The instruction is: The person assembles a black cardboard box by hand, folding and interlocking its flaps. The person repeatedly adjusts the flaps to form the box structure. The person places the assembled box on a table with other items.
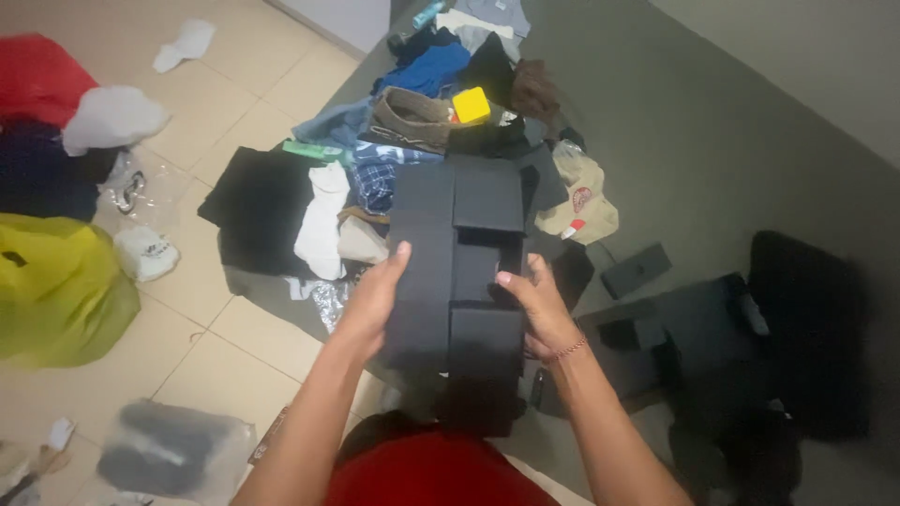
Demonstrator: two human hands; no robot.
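The person is holding a black box up in front of the chest, over a grey bed. The box is made of dark flat panels, some folded out, with an open hollow near its middle.

The left hand is gripping the box's left edge, fingers wrapping behind it and the thumb lying on the front panel. The right hand is closing on the right side, thumb pressing onto the front by the hollow and fingers curling round the back. A thin bracelet is sitting on that wrist.

Behind the box a heap of clothes is lying across the bed's edge: black, white, checked and blue pieces. A yellow block is resting on top of the heap, and a tan cap is lying just right of it. A small black lid is lying on the bed, near other dark box parts to the right.

On the tiled floor to the left, a yellow-green bag is sitting beside a red cloth and white bundles.
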